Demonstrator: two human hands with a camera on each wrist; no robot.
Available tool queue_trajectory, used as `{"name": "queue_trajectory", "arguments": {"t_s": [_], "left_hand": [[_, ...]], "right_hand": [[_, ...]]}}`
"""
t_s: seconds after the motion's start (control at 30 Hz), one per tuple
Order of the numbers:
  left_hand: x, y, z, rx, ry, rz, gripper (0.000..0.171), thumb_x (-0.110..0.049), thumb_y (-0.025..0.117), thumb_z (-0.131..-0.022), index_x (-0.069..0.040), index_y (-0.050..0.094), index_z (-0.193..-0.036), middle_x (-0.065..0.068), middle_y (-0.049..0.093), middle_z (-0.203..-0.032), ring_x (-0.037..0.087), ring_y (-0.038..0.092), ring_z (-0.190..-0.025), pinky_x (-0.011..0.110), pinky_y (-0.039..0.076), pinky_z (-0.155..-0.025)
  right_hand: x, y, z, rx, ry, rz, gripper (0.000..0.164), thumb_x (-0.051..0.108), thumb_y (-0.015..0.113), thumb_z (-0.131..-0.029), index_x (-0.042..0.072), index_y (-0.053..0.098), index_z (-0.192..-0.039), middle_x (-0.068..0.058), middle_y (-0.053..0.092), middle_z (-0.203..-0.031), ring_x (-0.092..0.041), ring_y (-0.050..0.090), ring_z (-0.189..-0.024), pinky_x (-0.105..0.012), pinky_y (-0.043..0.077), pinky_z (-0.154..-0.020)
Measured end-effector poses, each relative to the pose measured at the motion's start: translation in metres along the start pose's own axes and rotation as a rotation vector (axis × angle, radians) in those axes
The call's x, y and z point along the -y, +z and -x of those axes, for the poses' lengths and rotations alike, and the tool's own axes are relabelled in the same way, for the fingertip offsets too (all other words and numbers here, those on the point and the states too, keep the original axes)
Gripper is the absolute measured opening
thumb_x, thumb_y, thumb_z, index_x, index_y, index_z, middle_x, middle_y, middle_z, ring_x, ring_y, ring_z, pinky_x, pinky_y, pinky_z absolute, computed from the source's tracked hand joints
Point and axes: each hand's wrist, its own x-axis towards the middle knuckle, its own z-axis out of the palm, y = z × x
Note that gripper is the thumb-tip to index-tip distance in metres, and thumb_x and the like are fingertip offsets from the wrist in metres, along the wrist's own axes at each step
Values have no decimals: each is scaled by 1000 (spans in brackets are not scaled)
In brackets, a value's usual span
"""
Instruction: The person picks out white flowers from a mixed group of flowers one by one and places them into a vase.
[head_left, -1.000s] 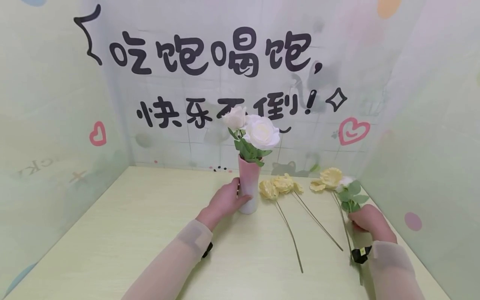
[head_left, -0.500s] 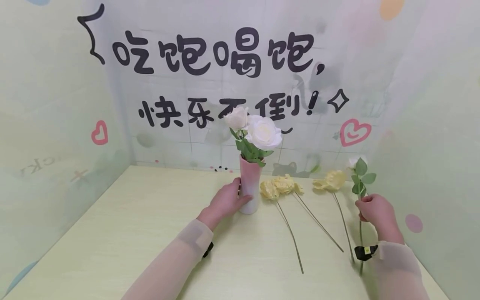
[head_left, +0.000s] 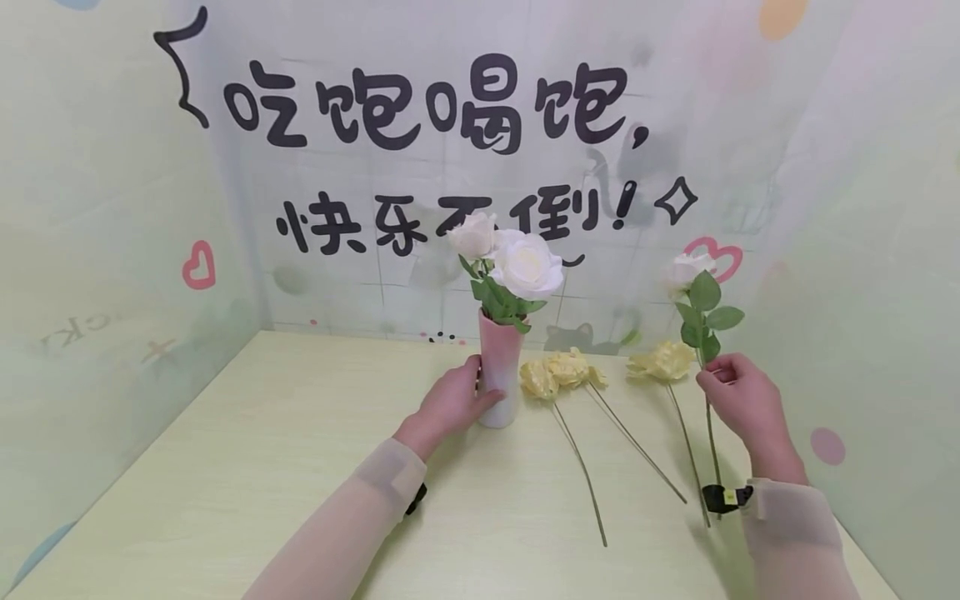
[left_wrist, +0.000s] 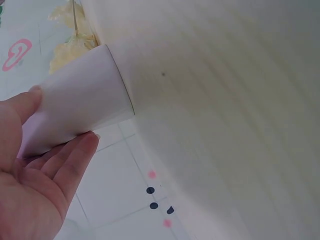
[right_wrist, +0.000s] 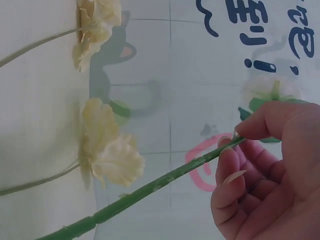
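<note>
A pink-to-white vase (head_left: 498, 375) stands upright on the table with two pale roses (head_left: 527, 265) in it. My left hand (head_left: 450, 404) grips its lower part, thumb on one side and fingers on the other, as the left wrist view also shows on the vase (left_wrist: 80, 97). At the right, my right hand (head_left: 746, 404) pinches the green stem (right_wrist: 165, 180) of a third pale rose (head_left: 690, 271) between thumb and fingers, just below its leaves. That rose is raised, flower up, its lower stem passing behind the wrist strap.
Several yellow flowers lie on the table: a pair (head_left: 562, 371) right of the vase, and another yellow flower (head_left: 663, 362) left of my right hand. Their thin stems point toward me. A printed cloth wall (head_left: 337, 292) stands behind the table (head_left: 262, 467), with side walls left and right.
My right hand has lifted the white rose from the table, turned it upright and brought it slightly up and left. My left hand and the vase have stayed in place.
</note>
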Motion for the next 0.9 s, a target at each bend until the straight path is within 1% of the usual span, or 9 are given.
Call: {"name": "queue_trajectory", "arguments": {"t_s": [0.1, 0.23, 0.47, 0.7, 0.83, 0.9], "left_hand": [[0, 0, 0, 1, 0, -2, 64, -35, 69, -96, 2, 41, -140, 14, 57, -131, 22, 57, -111, 39, 53, -91], [0, 0, 0, 1, -2, -2, 64, -35, 69, -96, 2, 41, -140, 14, 58, -130, 23, 57, -111, 39, 53, -91], [0, 0, 0, -2, 0, -2, 63, -35, 69, -96, 1, 41, -140, 13, 58, -129, 23, 58, -111, 39, 53, -91], [1, 1, -1, -2, 2, -6, 63, -36, 68, -96, 1, 41, -140, 13, 58, -129, 22, 58, -110, 38, 54, -90], [0, 0, 0, -2, 3, -10, 63, -35, 69, -96, 1, 42, -139, 13, 59, -129, 21, 58, -109, 38, 54, -90], [0, 0, 0, -1, 4, -8, 63, -35, 69, -96, 1, 41, -139, 13, 59, -129, 21, 58, -110, 38, 54, -90]], "right_hand": [[7, 0, 1, -10, -41, -29, 27, 26, 55, -98, 3, 59, -110, -11, 59, -94, -23, 52, -82, -34, 45, -62], [17, 1, 2, -17, -85, -55, 25, 27, 58, -98, 3, 59, -107, -10, 59, -90, -22, 51, -80, -32, 46, -59], [34, 3, 7, -26, -135, -85, 23, 26, 59, -98, 4, 61, -105, -10, 62, -87, -20, 53, -76, -27, 46, -56], [40, 11, 6, -45, -204, -104, 19, 23, 63, -98, 4, 61, -103, -8, 64, -85, -12, 58, -70, -24, 47, -53], [43, 13, 6, -22, -207, -142, 21, 22, 62, -99, 3, 60, -105, -10, 64, -86, -12, 60, -67, -23, 52, -51], [44, 14, 7, -7, -215, -174, 22, 22, 62, -99, 1, 60, -106, -12, 64, -87, -14, 62, -67, -22, 54, -50]]}}
